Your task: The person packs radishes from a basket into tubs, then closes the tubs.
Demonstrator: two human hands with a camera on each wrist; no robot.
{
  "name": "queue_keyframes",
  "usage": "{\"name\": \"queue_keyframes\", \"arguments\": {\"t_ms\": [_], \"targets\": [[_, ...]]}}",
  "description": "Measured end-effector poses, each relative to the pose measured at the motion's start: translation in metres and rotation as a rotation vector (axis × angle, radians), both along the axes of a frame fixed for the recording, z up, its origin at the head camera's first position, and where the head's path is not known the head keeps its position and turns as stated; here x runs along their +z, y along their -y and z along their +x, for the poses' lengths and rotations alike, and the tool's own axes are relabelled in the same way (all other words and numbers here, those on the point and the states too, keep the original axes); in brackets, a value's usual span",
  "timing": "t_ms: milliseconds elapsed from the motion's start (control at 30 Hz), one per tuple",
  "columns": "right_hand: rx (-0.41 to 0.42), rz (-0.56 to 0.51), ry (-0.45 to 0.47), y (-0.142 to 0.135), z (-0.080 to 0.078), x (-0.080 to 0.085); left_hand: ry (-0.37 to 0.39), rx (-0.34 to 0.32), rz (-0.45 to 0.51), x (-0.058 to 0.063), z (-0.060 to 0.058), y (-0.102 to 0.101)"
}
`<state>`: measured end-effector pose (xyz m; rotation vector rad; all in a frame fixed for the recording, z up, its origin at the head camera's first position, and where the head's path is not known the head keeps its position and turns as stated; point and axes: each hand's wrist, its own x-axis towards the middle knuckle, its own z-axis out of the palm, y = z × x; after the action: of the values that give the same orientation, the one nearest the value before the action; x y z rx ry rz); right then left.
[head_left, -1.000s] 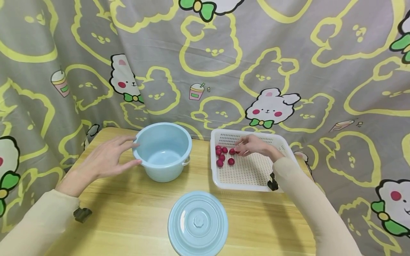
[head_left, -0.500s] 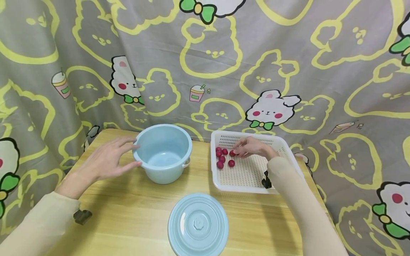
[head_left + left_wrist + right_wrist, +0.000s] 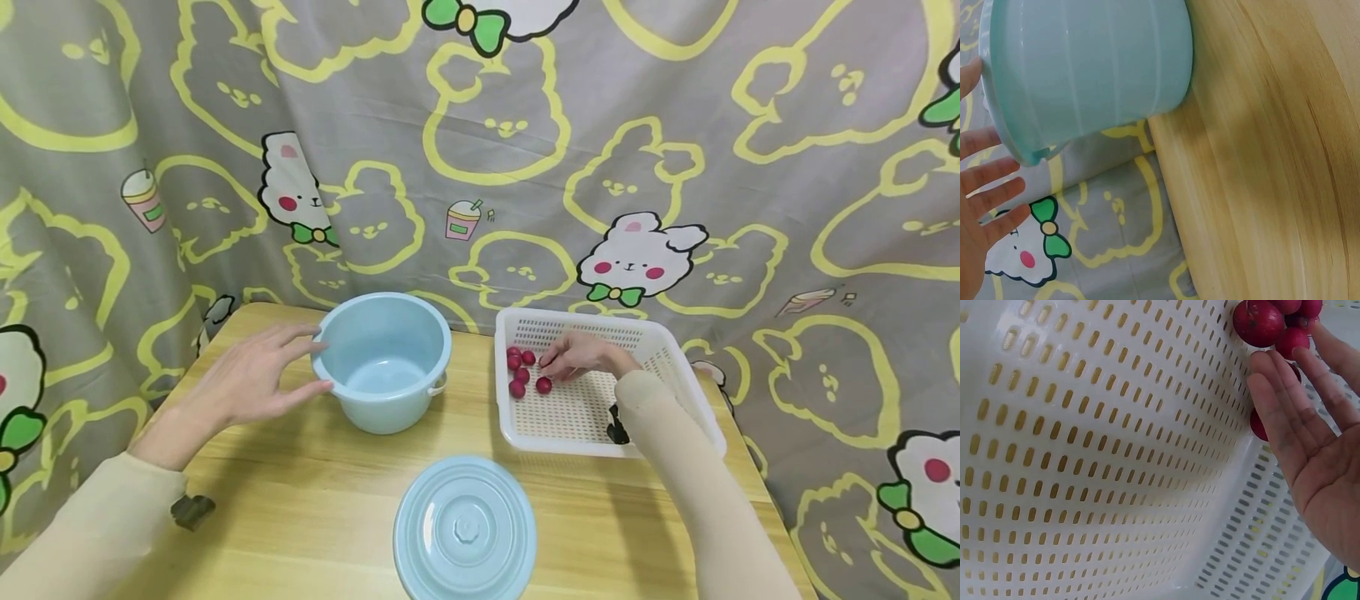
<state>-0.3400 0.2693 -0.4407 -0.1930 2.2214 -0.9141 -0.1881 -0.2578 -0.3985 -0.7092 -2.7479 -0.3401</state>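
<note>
My left hand [image 3: 258, 371], its fingers spread, rests by the near-left rim of a light-blue bucket [image 3: 382, 408]. In the left wrist view, the thumb and index fingertip of that hand [image 3: 979, 206] lie right at the bucket rim [image 3: 997, 106]. My right hand [image 3: 581, 354] reaches down into a white perforated basket [image 3: 507, 417], among several small red radishes [image 3: 517, 389]. The right wrist view shows its fingers [image 3: 1282, 415] nearly straight, pointing at the radishes [image 3: 1259, 324]. One radish [image 3: 1259, 425] is partly hidden behind them; the palm holds nothing.
A round light-blue lid [image 3: 465, 529] with a knob lies on the wooden table [image 3: 300, 508], in front of the bucket and basket. Behind the table hangs a grey patterned curtain [image 3: 375, 100]. The bucket has a white handle [image 3: 437, 385] on its right side.
My right hand has moved slightly left and lower in the basket, now covering radishes that showed at its fingertips before. The left hand has stayed at the bucket rim.
</note>
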Motion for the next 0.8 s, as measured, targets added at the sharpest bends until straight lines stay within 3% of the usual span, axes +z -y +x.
{"name": "queue_keyframes", "arguments": {"t_ms": [633, 800], "targets": [[0.103, 0.113, 0.077, 0.012, 0.003, -0.011, -0.009, -0.006, 0.009, 0.0, 0.001, -0.001], [0.099, 0.09, 0.062, 0.012, 0.001, -0.007, -0.003, 0.004, 0.008, 0.0, 0.002, 0.0]]}}
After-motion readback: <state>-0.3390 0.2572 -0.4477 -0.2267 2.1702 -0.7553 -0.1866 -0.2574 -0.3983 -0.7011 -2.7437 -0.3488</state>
